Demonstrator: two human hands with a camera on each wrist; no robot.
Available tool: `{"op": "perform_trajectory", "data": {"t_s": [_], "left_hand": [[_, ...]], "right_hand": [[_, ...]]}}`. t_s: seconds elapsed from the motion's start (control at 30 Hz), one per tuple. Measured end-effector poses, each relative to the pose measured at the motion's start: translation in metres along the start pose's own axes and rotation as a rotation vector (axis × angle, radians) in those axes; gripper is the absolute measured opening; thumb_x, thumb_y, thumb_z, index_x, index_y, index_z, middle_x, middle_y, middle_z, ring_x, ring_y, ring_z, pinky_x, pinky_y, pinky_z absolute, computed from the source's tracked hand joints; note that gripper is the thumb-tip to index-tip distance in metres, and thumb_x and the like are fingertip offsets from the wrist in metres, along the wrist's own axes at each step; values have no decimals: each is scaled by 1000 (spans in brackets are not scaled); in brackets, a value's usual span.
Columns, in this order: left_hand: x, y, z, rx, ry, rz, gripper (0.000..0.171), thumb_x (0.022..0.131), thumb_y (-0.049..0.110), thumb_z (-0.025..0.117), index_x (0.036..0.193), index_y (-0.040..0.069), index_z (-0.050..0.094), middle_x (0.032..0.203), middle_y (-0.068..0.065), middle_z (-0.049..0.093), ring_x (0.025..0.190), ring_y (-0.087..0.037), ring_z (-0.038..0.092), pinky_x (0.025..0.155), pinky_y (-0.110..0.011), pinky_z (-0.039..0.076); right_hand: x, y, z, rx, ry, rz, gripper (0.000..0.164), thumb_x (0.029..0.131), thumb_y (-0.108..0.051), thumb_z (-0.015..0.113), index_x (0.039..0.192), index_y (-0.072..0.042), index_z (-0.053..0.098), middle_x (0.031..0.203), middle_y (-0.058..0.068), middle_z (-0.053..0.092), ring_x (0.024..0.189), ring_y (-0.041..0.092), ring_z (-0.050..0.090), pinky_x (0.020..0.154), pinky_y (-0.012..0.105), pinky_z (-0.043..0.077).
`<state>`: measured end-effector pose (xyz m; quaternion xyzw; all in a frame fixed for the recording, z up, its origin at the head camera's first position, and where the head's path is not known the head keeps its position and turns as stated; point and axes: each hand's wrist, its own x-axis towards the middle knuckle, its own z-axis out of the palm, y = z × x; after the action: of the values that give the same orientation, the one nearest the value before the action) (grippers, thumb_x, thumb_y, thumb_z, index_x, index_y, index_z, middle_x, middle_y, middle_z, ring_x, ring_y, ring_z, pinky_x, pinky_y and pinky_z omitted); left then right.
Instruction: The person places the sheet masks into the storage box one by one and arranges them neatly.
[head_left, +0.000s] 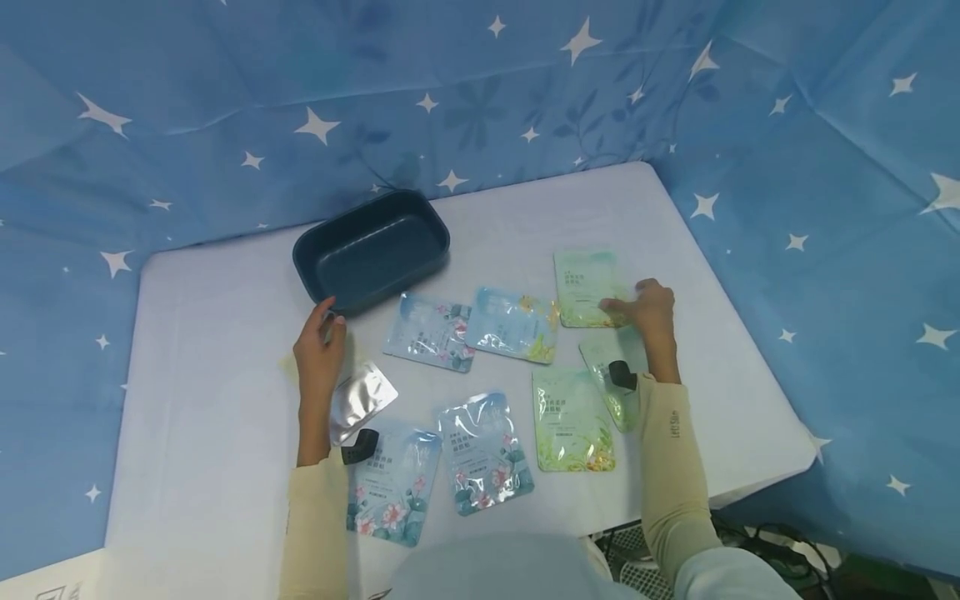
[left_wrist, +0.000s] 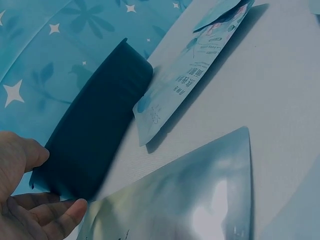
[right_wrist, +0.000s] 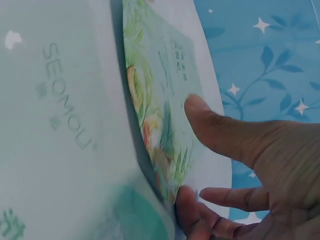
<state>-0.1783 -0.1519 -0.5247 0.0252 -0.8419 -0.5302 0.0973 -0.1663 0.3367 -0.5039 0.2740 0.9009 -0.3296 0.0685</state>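
My left hand [head_left: 321, 354] is at the near left corner of a dark blue rectangular bin [head_left: 352, 287]. Its fingertips meet the corner, with thumb and index finger spread, as the left wrist view also shows. Just below lies a silver foil packet [head_left: 362, 402], partly hidden by the hand. On the right, my right hand [head_left: 652, 312] reaches over the lower right edge of a green sachet [head_left: 585, 279]. In the right wrist view its thumb [right_wrist: 200, 107] overlaps the sachet's face, and a fingertip [right_wrist: 186, 196] is right at its corner.
Two more green sachets, one flat [head_left: 573, 425] and one slanted [head_left: 603, 375], lie nearer my right forearm. Several blue flowered sachets, including a lotus one [head_left: 483, 454], spread across the white table [head_left: 202, 375]. A starry blue curtain [head_left: 420, 100] surrounds the back and sides.
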Motion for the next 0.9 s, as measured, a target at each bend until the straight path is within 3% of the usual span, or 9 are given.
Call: {"op": "perform_trajectory", "data": {"t_s": [0.2,0.3,0.43,0.67,0.9], "left_hand": [[-4,-3,-4,8,11,-22,40,99,8,54,139,6,52,149,-16,47,127,-39,55,101,-51,52],[-3,-2,-3,-1,6,-32,41,99,8,53,140,7,52,149,-14,47,129,-37,54,102,-50,51],[1,-1,2,4,-15,-23,42,99,10,53,141,9,50,150,-14,46,131,-36,52,105,-48,49],[4,-1,0,17,-13,5,44,98,8,54,142,8,50,150,-16,45,130,-39,52,108,-48,47],[4,-3,-4,22,-33,3,45,99,10,54,143,10,48,152,-15,43,134,-36,49,111,-47,45]], "right_hand": [[-1,-14,14,-132,-71,-5,90,81,-47,76,131,15,33,132,39,36,105,45,45,95,58,48],[-1,-21,17,-186,-50,-10,89,82,-46,76,130,15,33,129,41,37,107,49,45,94,60,46],[-1,-23,16,-155,-8,7,84,82,-39,77,131,14,34,131,41,34,113,53,42,94,62,46],[-3,-25,17,-90,-12,34,79,82,-37,77,129,11,36,129,34,34,96,38,46,85,54,52],[-4,-25,20,-59,-20,39,78,82,-35,78,130,10,37,123,32,50,97,37,52,87,52,51]]}}
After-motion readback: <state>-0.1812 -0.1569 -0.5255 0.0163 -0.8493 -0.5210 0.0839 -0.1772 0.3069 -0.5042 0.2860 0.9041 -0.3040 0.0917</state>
